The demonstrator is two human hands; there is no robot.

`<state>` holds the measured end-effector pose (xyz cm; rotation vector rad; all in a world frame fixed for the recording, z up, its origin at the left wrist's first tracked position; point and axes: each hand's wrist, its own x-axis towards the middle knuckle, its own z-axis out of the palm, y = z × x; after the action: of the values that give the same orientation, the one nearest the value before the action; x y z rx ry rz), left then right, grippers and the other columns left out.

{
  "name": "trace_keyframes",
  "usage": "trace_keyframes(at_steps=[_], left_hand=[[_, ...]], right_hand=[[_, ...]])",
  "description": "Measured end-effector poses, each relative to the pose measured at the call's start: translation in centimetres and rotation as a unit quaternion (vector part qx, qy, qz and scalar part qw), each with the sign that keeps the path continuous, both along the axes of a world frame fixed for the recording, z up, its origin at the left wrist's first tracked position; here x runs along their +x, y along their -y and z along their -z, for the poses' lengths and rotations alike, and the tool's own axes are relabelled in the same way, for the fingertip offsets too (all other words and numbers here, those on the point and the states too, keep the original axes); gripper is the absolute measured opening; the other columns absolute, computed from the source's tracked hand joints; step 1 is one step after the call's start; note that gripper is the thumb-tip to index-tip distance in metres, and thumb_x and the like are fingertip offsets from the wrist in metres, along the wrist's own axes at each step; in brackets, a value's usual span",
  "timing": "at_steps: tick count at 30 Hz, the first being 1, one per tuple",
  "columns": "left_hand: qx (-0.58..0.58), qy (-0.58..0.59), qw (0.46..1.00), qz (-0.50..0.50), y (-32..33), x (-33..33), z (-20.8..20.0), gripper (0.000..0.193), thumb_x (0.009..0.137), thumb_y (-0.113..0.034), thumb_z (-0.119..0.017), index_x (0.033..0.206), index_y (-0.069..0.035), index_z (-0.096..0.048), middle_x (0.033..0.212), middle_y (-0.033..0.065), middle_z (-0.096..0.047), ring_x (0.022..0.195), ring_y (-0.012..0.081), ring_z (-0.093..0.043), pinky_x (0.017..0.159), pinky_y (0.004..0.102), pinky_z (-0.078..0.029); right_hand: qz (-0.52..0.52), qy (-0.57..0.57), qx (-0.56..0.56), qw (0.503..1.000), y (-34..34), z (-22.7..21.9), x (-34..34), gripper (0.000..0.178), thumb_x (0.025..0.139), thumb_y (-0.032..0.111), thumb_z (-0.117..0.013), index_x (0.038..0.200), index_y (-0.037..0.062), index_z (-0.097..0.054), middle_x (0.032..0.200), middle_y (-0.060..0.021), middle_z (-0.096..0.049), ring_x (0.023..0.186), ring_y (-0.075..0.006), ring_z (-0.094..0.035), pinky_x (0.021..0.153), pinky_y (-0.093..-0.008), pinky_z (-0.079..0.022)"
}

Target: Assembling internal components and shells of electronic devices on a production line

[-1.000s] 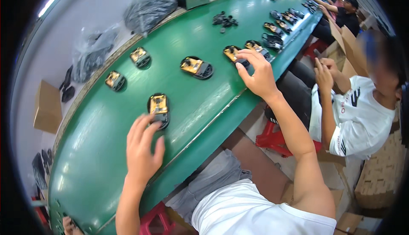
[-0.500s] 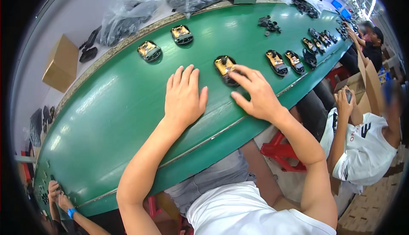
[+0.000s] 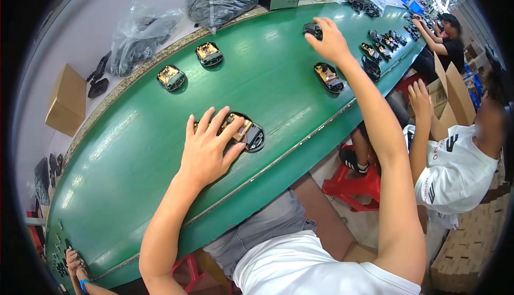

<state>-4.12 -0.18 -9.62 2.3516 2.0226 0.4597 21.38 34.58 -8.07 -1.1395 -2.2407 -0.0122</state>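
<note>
On the long green bench (image 3: 134, 150), your left hand (image 3: 206, 148) lies flat, fingers spread, over an open black device (image 3: 247, 131) near the front edge, while your right hand (image 3: 329, 40) curls around a smaller black part (image 3: 312, 29) toward the far edge.

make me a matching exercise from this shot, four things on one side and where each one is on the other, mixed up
Things:
1. left hand
2. right hand
3. cardboard box
4. red stool

Places:
A. on the floor under the near edge of the green belt
B. off the far side of the belt, at the left
C. flat on an open mouse base at the near edge
D. reaching to a dark part far across the belt

Pairs: 1-C, 2-D, 3-B, 4-A
</note>
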Motion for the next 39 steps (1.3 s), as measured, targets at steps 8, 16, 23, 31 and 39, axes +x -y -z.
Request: trace_keyframes(at_steps=[8,16,23,31,39], left_hand=[[0.002,0.041,0.998,0.042,4.5,-3.0,-0.5,0.045,0.091,-0.036,-0.067,0.134,-0.022,-0.064,0.15,0.0114,-0.051,0.14,0.0377,-0.044,0.118,0.0612,-0.027],[-0.005,0.06,0.998,-0.031,8.4,-4.9,-0.9,0.045,0.087,-0.035,-0.07,0.129,-0.02,-0.067,0.149,0.012,-0.053,0.138,0.0391,-0.045,0.117,0.0607,-0.028],[0.014,0.053,0.998,-0.031,8.4,-5.0,-0.6,0.043,0.089,-0.036,-0.07,0.129,-0.02,-0.067,0.147,0.0122,-0.054,0.137,0.0389,-0.047,0.116,0.0606,-0.029],[0.016,0.06,0.998,-0.03,8.1,-4.8,-0.6,0.046,0.086,-0.035,-0.072,0.129,-0.02,-0.067,0.147,0.0125,-0.055,0.136,0.0389,-0.047,0.115,0.0607,-0.03],[-0.004,0.067,0.997,-0.032,7.8,-4.6,-0.9,0.046,0.084,-0.034,-0.07,0.127,-0.018,-0.069,0.148,0.0128,-0.054,0.139,0.0394,-0.045,0.117,0.0606,-0.028]], right_hand=[[0.082,0.034,-0.159,0.983,-12.6,3.4,2.8,0.115,0.07,0.084,-0.069,0.153,0.0078,-0.045,0.155,-0.0251,-0.043,0.145,-0.0377,-0.041,0.119,-0.0495,-0.033],[-0.006,0.004,-0.098,0.995,-10.8,4.6,1.2,0.047,0.083,0.047,-0.074,0.124,0.024,-0.072,0.134,-0.0085,-0.064,0.124,-0.0307,-0.06,0.107,-0.0458,-0.047],[-0.071,0.023,-0.049,0.996,-8.2,3.4,-0.1,0.056,0.086,0.053,-0.072,0.133,0.0229,-0.066,0.14,-0.0114,-0.058,0.131,-0.0322,-0.053,0.112,-0.0466,-0.041],[-0.06,0.046,-0.057,0.996,-6.8,3.7,2.5,0.107,0.074,0.066,-0.079,0.153,0.0047,-0.04,0.153,-0.0243,-0.043,0.144,-0.0398,-0.039,0.119,-0.0478,-0.033],[-0.15,0.022,-0.053,0.987,-9.5,3.5,-2.5,0.097,0.075,0.058,-0.083,0.15,0.0103,-0.046,0.153,-0.0206,-0.045,0.142,-0.0377,-0.043,0.118,-0.0453,-0.036]])
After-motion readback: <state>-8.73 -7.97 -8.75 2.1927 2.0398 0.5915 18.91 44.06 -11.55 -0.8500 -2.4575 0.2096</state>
